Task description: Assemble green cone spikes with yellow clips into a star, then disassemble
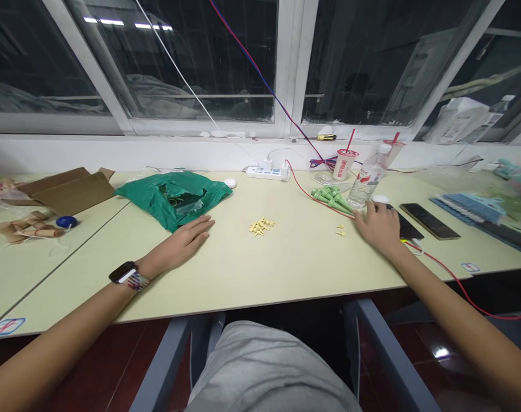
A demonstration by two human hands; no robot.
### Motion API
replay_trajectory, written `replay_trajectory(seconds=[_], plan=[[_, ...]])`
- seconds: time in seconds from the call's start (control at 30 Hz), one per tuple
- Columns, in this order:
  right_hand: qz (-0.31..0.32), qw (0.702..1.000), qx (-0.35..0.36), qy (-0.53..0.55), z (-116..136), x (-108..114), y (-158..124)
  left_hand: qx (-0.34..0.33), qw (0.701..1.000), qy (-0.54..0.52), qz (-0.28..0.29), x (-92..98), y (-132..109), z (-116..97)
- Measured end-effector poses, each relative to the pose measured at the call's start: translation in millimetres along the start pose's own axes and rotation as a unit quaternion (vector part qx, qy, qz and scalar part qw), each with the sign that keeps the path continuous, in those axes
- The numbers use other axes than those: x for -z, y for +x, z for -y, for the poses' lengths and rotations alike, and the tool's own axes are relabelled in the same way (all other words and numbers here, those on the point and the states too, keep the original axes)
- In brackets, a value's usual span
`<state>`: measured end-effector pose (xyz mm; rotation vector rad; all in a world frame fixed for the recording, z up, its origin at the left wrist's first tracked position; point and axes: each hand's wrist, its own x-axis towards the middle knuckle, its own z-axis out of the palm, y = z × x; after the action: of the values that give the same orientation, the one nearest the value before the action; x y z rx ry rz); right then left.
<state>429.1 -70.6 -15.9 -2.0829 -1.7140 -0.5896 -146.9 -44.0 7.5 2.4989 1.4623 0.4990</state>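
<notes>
Grey-clad lap (264,366) nearest the camera, blue-grey chair frame (383,352) on both sides, then the front edge of the pale yellow tabletop (295,274). Left hand (178,243) lies flat on the tabletop, fingers (202,226) released and spread, holding nothing; black smartwatch (123,272) on that wrist. Right hand (378,228) rests lightly curled, also empty, just beside a cluster of green tapered plastic parts (331,199). Small pale yellow pegs (260,226) sit in a loose pile between the hands, with two more (340,230) near the right hand. Red wire (316,197) runs along the green parts. Clear water bottle (367,182) stands just past the right hand; black phone (429,221) lies to its right. Further back: white power strip (267,173), and a cup with a red straw (344,163). Left side: green plastic bag (174,197), open cardboard box (67,191), and a blue cap (66,222) on the adjoining table section.
</notes>
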Motion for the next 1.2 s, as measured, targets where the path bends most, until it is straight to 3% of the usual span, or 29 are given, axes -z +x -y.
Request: replay_trajectory(seconds=[0.13,0.27,0.43,0.63,0.83,1.0,1.2], plan=[[0.028,0.999,-0.035,-0.028,-14,-8,4,-0.007,1.000,0.001,-0.008,0.8,1,-2],[-0.008,1.000,0.005,-0.018,5,-1,3,-0.016,1.000,-0.001,-0.023,1.0,4,-4],[0.022,0.991,0.115,0.064,60,17,-5,-0.048,0.998,-0.002,-0.027,-4.4,14,-16],[0.083,0.939,0.279,0.184,145,26,-5,-0.113,0.993,0.032,-0.027,-14.0,40,-48],[0.151,0.911,0.315,0.219,201,20,11,-0.146,0.989,0.016,-0.022,-14.8,63,-76],[0.149,0.912,0.313,0.217,213,13,15,-0.146,0.987,-0.050,-0.052,-17.1,78,-83],[0.123,0.912,0.325,0.217,205,5,15,-0.149,0.982,-0.096,-0.063,-27.5,95,-96]])
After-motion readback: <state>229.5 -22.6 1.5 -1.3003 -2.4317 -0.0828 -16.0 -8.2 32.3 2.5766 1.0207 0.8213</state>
